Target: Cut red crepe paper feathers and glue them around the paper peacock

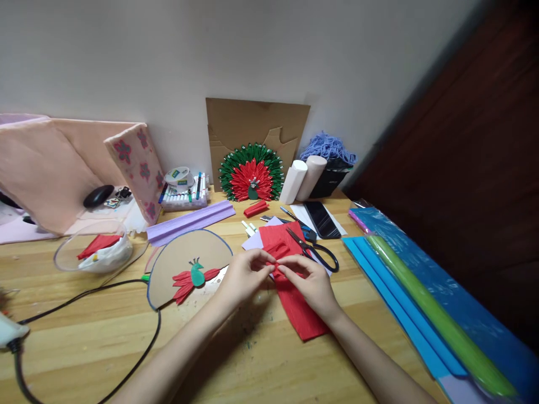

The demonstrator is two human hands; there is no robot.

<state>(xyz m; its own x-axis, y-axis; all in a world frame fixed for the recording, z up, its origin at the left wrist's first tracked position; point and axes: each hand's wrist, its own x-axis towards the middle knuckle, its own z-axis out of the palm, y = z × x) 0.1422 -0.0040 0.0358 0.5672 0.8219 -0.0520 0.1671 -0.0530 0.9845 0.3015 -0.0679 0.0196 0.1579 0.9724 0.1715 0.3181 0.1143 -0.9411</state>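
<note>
My left hand point(248, 272) and my right hand point(310, 280) meet over the table, thumb and fingertips of each pinched on a small piece of red crepe paper point(274, 251). Beneath the right hand lies a larger red crepe paper sheet point(300, 321). Black-handled scissors point(326, 257) rest partly on red paper just beyond that hand. To the left of my left hand is a cardboard half-disc point(172, 259) edged in blue. It bears a green paper peacock point(197, 275) with red paper feathers point(182, 287) on both sides.
A finished red and green peacock fan point(252, 174) leans on cardboard point(256, 118) at the back. A glue gun point(12, 331) with a black cord lies left, near a clear bowl point(63, 255). Blue sheets point(391, 297) and a green roll point(429, 314) line the right. A phone point(322, 219) lies behind the scissors.
</note>
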